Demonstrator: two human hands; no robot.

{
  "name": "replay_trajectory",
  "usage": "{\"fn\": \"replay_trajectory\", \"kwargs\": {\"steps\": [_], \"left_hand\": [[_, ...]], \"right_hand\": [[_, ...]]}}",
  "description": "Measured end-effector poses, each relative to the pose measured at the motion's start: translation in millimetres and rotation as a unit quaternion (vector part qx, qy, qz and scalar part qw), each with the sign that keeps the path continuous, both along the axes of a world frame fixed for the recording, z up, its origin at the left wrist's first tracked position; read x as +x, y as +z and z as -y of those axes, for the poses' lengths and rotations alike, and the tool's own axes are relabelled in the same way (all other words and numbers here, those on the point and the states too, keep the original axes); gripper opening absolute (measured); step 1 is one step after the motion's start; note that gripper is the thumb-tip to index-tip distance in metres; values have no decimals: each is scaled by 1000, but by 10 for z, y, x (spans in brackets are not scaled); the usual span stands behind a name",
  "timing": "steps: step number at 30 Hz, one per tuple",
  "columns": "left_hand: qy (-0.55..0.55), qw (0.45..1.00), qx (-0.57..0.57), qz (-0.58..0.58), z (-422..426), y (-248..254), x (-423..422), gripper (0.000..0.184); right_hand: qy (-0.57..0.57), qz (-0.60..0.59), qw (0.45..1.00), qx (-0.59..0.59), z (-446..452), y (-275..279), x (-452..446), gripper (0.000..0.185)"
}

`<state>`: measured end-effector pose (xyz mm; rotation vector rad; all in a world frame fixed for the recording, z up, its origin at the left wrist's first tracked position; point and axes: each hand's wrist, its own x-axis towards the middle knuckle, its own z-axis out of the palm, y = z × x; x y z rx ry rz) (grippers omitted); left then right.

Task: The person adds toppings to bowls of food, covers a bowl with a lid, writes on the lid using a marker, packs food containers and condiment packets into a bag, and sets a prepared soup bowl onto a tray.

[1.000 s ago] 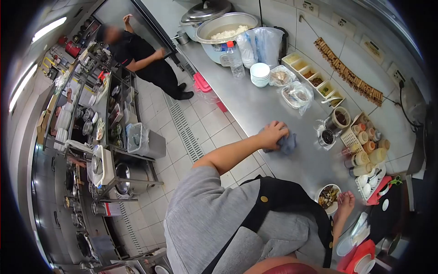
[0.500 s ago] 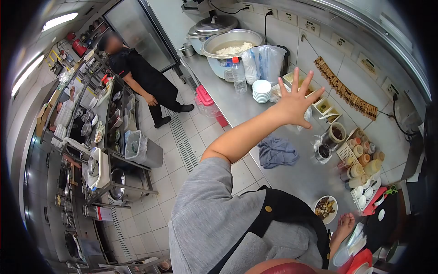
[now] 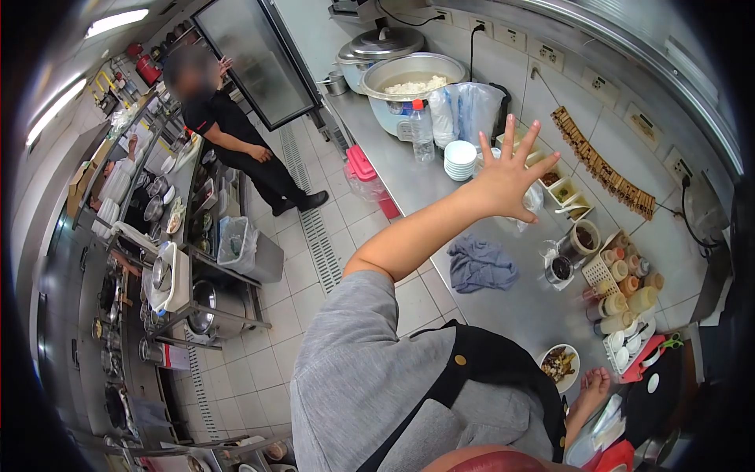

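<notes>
My left hand is stretched out over the steel counter with its fingers spread, and it holds nothing. Below it a crumpled blue-grey cloth lies on the counter. Near the counter's lower part, my right hand rests beside a white bowl of dark and yellowish food pieces. Its fingers are curled together, with nothing visible in them. Partly behind my left hand are a plastic-wrapped container and a row of small ingredient trays.
A rice cooker, a bottle and stacked white cups stand further up the counter. Sauce jars and squeeze bottles line its wall side. A person in black stands across the aisle near a bin.
My left hand has let go of the cloth and lifted away towards the trays, its fingers now spread. The cloth lies loose. The person in black has shifted and raised a hand again.
</notes>
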<state>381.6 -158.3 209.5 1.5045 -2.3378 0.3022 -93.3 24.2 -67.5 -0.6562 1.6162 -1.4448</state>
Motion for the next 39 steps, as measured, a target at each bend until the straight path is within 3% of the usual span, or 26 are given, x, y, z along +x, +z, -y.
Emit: {"fn": "replay_trajectory", "kwargs": {"steps": [4, 10, 13, 20, 23, 26, 29, 31, 32, 34, 38, 39], "left_hand": [[-32, 999, -22, -35, -39, 93, 48, 112], [-128, 972, -149, -127, 41, 530, -201, 33], [-213, 941, -192, -181, 119, 819, -485, 26], [-321, 872, -331, -166, 423, 1855, -1283, 27], [-303, 869, -336, -202, 589, 2321, -1573, 30], [-295, 848, -356, -260, 1181, 2661, -1879, 19], [-329, 857, -346, -196, 1885, 2822, -2190, 29], [-150, 914, -373, -60, 1991, 2766, -2375, 32], [-150, 912, -376, -62, 1978, 2794, -2386, 32], [-156, 970, -183, -32, 1931, 2829, -2337, 34], [-146, 971, -183, -42, 1807, 2842, -2245, 26], [-132, 974, -157, -98, 1708, 2881, -2258, 19]], "right_hand": [[5, 12, 1000, -22, -54, -56, -5, 25], [-13, 0, 999, -53, -146, 280, 304, 19], [-32, -12, 998, -60, -195, 423, 259, 12], [-130, 5, 989, -71, -678, 548, 57, 17], [-192, 7, 979, -66, -911, 445, 49, 23], [-227, 20, 973, -36, -1125, 345, 67, 20], [-252, 31, 967, -35, -1244, 301, 143, 20], [-256, 31, 966, -35, -1286, 285, 161, 20], [-265, 33, 963, -29, -1294, 265, 182, 19], [-269, 37, 962, -22, -1243, 259, 212, 19], [-218, 12, 975, -27, -998, 222, 261, 17], [-196, -14, 979, -46, -912, 207, 271, 17]]}}
